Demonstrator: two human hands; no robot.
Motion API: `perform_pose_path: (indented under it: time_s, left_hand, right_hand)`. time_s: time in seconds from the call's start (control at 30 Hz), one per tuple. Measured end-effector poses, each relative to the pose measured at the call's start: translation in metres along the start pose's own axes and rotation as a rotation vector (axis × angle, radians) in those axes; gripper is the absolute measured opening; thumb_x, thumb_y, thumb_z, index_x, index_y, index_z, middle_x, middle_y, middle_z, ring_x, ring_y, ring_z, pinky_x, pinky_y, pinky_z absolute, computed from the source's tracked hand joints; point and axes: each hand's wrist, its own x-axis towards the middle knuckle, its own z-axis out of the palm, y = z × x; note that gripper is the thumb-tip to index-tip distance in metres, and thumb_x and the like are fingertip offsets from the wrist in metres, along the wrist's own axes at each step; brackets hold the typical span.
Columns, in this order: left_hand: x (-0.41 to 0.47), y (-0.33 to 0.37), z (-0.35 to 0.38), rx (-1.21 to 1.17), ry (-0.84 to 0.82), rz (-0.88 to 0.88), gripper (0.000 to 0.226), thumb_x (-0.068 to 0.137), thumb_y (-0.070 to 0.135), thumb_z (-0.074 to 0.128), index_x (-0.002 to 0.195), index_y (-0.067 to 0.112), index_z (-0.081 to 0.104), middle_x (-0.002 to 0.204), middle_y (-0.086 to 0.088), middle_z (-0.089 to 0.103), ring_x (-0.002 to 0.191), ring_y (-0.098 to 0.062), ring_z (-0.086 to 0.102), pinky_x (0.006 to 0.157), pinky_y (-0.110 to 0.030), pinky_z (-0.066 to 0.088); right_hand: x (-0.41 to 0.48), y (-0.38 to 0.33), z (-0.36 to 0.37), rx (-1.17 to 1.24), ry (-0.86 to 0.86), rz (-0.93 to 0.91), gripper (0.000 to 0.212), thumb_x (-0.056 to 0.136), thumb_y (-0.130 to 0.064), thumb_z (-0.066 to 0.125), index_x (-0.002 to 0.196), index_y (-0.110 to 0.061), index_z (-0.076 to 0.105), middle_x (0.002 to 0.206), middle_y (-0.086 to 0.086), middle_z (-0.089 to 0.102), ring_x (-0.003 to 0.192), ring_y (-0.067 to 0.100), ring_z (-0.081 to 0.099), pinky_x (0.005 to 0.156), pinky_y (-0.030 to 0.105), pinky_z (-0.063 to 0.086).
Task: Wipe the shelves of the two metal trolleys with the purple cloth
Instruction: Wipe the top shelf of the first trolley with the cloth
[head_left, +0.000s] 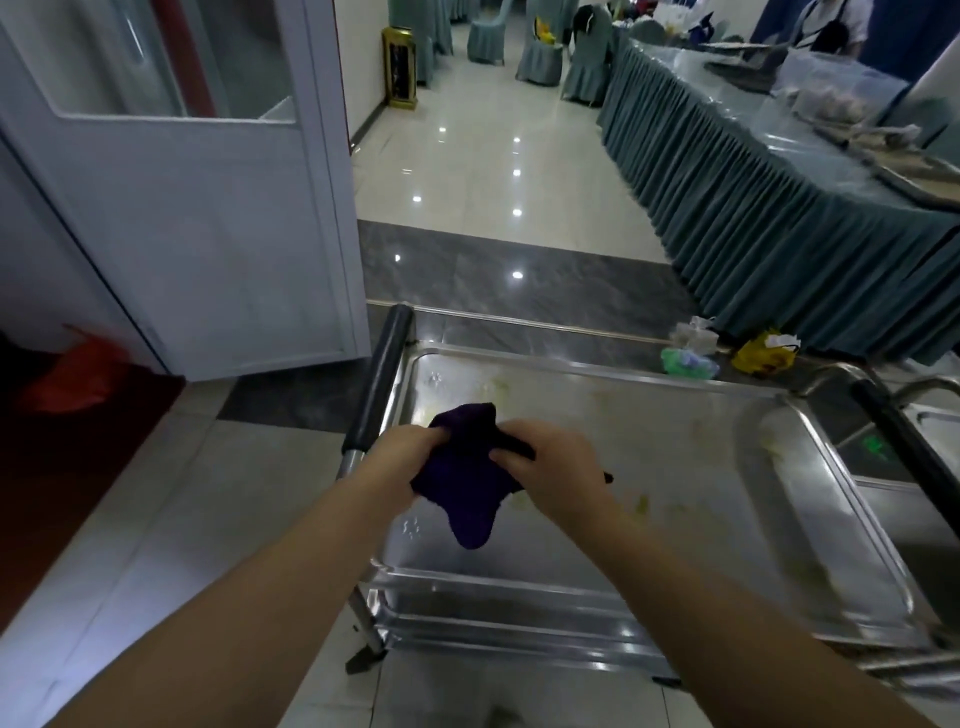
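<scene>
Left hand (402, 452) and right hand (553, 470) meet in the middle of the frame. Both have their fingers curled into the purple cloth (467, 499) and grip it from either side. The cloth is bunched between them, with one corner poking up above the left knuckles and a rounded flap hanging below. It is held over the left part of the top shelf (675, 467) of a metal trolley (498, 618). Whether the flap touches the steel cannot be told.

The shelf is a shallow steel tray with a raised rim. It carries yellowish smears (641, 505) just right of the right hand and more toward its right end. A black handle (378, 379) runs along the trolley's left end. A second trolley (930, 436) stands just beside it at the right edge of the frame, only partly in view.

A white door (208, 208) stands open at the upper left, and a red bag (72, 374) lies below it at the left edge. A long surface with a teal skirt (753, 208) runs along the upper right, carrying trays and containers. At its foot, beyond the trolley, a green bag (688, 362) and a yellow bag (762, 354) sit on the glossy tiled floor (493, 156).
</scene>
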Motion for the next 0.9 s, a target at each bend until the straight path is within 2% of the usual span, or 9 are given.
perform_pose_path:
  time_s: [0.1,0.27,0.37,0.43,0.53,0.63,0.73,0.8,0.9]
  left_hand:
    - [-0.002,0.007,0.000,-0.260,0.016,-0.180,0.007,0.090,0.003,0.059,0.092,-0.002,0.054,0.079,-0.013,0.056,0.065,-0.020,0.056,0.040,-0.024,0.050]
    - [-0.004,0.012,0.004,-0.360,0.028,-0.161,0.006,0.094,0.001,0.050,0.093,-0.002,0.055,0.080,-0.015,0.056,0.065,-0.019,0.055,0.042,-0.024,0.053]
    - [-0.012,0.012,0.010,-0.444,0.020,-0.173,0.010,0.096,0.000,0.047,0.101,-0.005,0.054,0.084,-0.019,0.057,0.066,-0.022,0.058,0.041,-0.026,0.053]
    - [-0.016,0.011,0.010,-0.442,0.004,-0.174,0.012,0.097,0.000,0.045,0.104,-0.006,0.052,0.089,-0.020,0.058,0.072,-0.025,0.060,0.044,-0.029,0.055]
    - [-0.013,0.007,-0.007,-0.161,0.010,-0.041,0.014,0.096,0.003,0.047,0.104,-0.003,0.056,0.096,-0.019,0.062,0.077,-0.026,0.064,0.058,-0.037,0.059]
    - [0.004,-0.004,-0.045,0.491,0.339,0.353,0.009,0.092,0.011,0.053,0.097,0.014,0.060,0.099,-0.006,0.063,0.086,-0.022,0.062,0.076,-0.043,0.056]
    - [0.024,-0.020,-0.078,0.938,0.488,0.530,0.031,0.089,0.015,0.058,0.120,0.017,0.056,0.116,-0.007,0.057,0.107,-0.026,0.050,0.090,-0.041,0.046]
    - [0.039,-0.033,-0.090,0.933,0.369,0.458,0.050,0.089,0.025,0.058,0.136,0.020,0.042,0.126,-0.009,0.052,0.115,-0.028,0.047,0.097,-0.043,0.043]
    - [0.056,-0.052,-0.099,0.693,0.222,0.373,0.064,0.085,0.049,0.044,0.144,0.028,0.028,0.135,-0.008,0.050,0.117,-0.029,0.051,0.098,-0.052,0.044]
  right_hand:
    - [-0.011,0.003,0.021,0.062,0.107,-0.055,0.013,0.082,-0.022,0.067,0.093,-0.020,0.073,0.080,-0.005,0.068,0.070,0.010,0.056,0.061,0.023,0.039]
    - [-0.026,0.006,0.042,0.222,0.060,-0.034,0.047,0.078,-0.038,0.067,0.120,-0.019,0.061,0.105,-0.013,0.060,0.093,0.004,0.051,0.077,0.008,0.038]
    - [-0.024,0.007,0.050,0.223,0.098,-0.034,0.060,0.074,-0.030,0.077,0.128,-0.024,0.053,0.107,-0.020,0.053,0.099,0.002,0.046,0.086,0.011,0.039]
    - [-0.017,0.009,0.055,0.197,0.158,-0.014,0.048,0.079,-0.028,0.071,0.124,-0.021,0.056,0.102,-0.012,0.059,0.095,0.010,0.051,0.082,0.022,0.044]
    - [-0.007,0.014,0.058,0.136,0.176,-0.015,0.033,0.085,-0.027,0.058,0.115,-0.015,0.062,0.089,0.000,0.064,0.082,0.019,0.054,0.068,0.033,0.047]
    - [0.002,0.019,0.063,0.049,0.144,-0.080,0.030,0.082,-0.009,0.065,0.111,-0.015,0.065,0.084,0.000,0.066,0.078,0.018,0.052,0.063,0.031,0.046]
    - [0.004,0.020,0.080,-0.041,0.083,-0.229,0.046,0.068,0.003,0.071,0.112,-0.009,0.067,0.091,0.004,0.070,0.080,0.023,0.057,0.065,0.032,0.051]
    - [-0.001,0.019,0.101,-0.155,0.017,-0.336,0.051,0.061,0.000,0.080,0.110,-0.005,0.067,0.094,0.008,0.069,0.081,0.025,0.061,0.066,0.032,0.054]
    - [-0.014,0.022,0.142,-0.282,-0.139,-0.431,0.061,0.049,-0.017,0.091,0.105,-0.007,0.070,0.092,0.008,0.069,0.078,0.023,0.064,0.063,0.027,0.055]
